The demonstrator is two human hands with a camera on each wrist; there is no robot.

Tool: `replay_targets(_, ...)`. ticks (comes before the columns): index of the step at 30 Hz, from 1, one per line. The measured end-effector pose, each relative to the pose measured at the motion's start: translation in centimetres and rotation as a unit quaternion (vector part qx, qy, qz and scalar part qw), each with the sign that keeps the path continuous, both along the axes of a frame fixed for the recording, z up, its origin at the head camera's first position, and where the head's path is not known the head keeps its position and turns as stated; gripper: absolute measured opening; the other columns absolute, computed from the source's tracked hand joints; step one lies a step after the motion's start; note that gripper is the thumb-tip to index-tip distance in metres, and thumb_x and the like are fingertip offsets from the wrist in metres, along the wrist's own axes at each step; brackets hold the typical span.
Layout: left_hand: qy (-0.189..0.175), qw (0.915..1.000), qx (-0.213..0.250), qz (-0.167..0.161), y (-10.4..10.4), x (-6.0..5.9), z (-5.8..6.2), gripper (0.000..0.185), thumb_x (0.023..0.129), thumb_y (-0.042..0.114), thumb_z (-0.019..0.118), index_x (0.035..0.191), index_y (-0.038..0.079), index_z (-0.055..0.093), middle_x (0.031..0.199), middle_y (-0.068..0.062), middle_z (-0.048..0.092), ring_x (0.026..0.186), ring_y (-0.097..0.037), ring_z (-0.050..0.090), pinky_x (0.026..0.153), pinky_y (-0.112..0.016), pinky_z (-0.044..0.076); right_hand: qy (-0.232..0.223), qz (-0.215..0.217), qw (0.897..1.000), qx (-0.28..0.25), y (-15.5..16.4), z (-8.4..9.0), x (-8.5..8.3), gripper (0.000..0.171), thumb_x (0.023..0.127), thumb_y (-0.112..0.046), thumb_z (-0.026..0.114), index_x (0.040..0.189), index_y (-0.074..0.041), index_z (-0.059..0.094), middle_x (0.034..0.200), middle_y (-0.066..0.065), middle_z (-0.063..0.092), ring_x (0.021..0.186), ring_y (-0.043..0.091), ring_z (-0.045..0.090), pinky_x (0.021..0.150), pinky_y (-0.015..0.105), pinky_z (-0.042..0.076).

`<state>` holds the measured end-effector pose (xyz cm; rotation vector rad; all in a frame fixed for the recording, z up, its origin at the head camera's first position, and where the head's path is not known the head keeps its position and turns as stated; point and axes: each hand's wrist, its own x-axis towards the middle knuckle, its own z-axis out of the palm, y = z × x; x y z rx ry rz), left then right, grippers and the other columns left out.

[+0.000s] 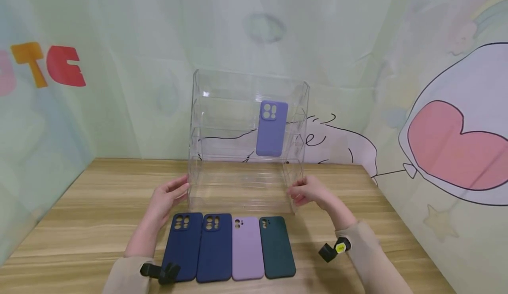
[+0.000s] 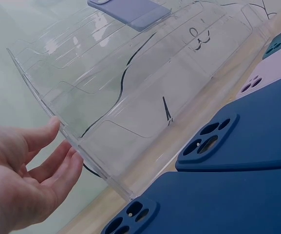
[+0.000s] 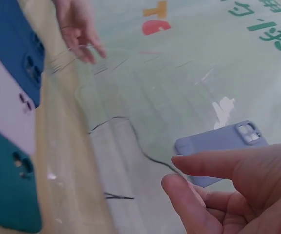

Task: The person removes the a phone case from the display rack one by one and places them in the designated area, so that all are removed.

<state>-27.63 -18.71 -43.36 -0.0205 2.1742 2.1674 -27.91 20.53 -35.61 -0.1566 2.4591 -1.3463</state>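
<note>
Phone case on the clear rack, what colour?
Periwinkle blue-purple; the phone case on the clear rack shows best in the head view.

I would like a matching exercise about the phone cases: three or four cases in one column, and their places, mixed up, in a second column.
Cases:
1. periwinkle case
2. lilac case
3. dark green case
4. two navy cases

Places:
A. right end of the row on the table
B. left end of the row
C. on a shelf of the clear rack
D. in the row, between navy and dark green

Pairs: 1-C, 2-D, 3-A, 4-B
</note>
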Motion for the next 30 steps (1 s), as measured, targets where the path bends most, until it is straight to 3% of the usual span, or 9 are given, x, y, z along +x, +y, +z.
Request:
replay_targets(9, 0.009, 0.9999, 0.010, -0.002, 0.2, -0.1, 0.2, 0.058, 0.100, 0.021, 0.057, 0.148, -0.004, 0.035, 0.135, -0.002, 0.052, 0.097, 0.011, 0.058, 0.090, -0.012, 0.052, 0.003, 0.021, 0.999, -0.049, -0.3, 3.6, -1.1, 0.035, 0.096, -0.011, 0.059, 0.119, 0.015, 0.059, 0.074, 0.000, 0.061, 0.064, 0.007, 0.060, 0.063, 0.021, 0.059)
replay_targets(17, 0.000, 1.0000, 0.007, -0.006, 0.6, 0.0, -0.2, 0.056, 0.101, 0.020, 0.056, 0.148, -0.003, 0.036, 0.150, -0.018, 0.040, 0.098, 0.010, 0.058, 0.092, -0.013, 0.052, 0.023, 0.022, 0.996, -0.084, 0.4, 5.3, -2.9, 0.034, 0.096, -0.010, 0.058, 0.119, 0.015, 0.056, 0.076, -0.002, 0.061, 0.068, 0.007, 0.059, 0.067, 0.020, 0.059)
replay_targets(23, 0.008, 0.9999, 0.008, -0.003, 0.3, 0.0, -0.2, 0.057, 0.101, 0.020, 0.056, 0.148, -0.004, 0.035, 0.144, -0.012, 0.046, 0.098, 0.011, 0.058, 0.090, -0.013, 0.052, 0.080, 0.002, 0.992, -0.097, 0.2, 7.4, -4.4, 0.038, 0.097, -0.012, 0.059, 0.123, 0.016, 0.054, 0.083, -0.003, 0.064, 0.071, 0.007, 0.062, 0.071, 0.020, 0.059)
replay_targets(30, 0.013, 0.9999, 0.009, -0.001, 0.0, 0.1, -0.2, 0.059, 0.100, 0.023, 0.057, 0.147, -0.005, 0.035, 0.146, -0.013, 0.045, 0.098, 0.011, 0.058, 0.090, -0.013, 0.052, 0.135, -0.012, 0.985, -0.111, -0.9, 10.0, -6.2, 0.037, 0.096, -0.013, 0.060, 0.123, 0.011, 0.056, 0.092, -0.002, 0.064, 0.076, 0.009, 0.064, 0.072, 0.020, 0.059)
